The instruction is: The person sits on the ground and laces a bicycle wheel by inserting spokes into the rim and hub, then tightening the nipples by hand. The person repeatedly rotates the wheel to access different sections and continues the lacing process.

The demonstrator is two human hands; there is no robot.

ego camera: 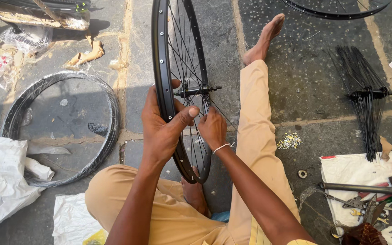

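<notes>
Rough stone paving (296,90) with pale mortar joints serves as the floor, and the person sits on it in tan trousers with the right leg stretched forward and the bare foot (264,38) resting near the top of the view. A black spoked bicycle wheel (162,54) stands upright on edge between the legs, its lower rim down by the other foot. The left hand (162,122) is closed around the rim, thumb pressed across its inner face and fingers wrapped behind it. The right hand (212,127), with a white band at the wrist, is just beside the left and reaches in among the spokes below the hub axle (198,90); its fingers are curled, pinching at a spoke, though what they grip is too small to tell. To the left a bare black rim wrapped in clear film (110,118) lies flat on the paving, with crumpled white plastic sheeting (1,177) near it. To the right lie a small heap of brass spoke nipples (289,140), a bundle of black spokes fanned from a hub (364,90), and a white cloth (350,170) carrying a hammer (377,187) and spanners (368,208).
</notes>
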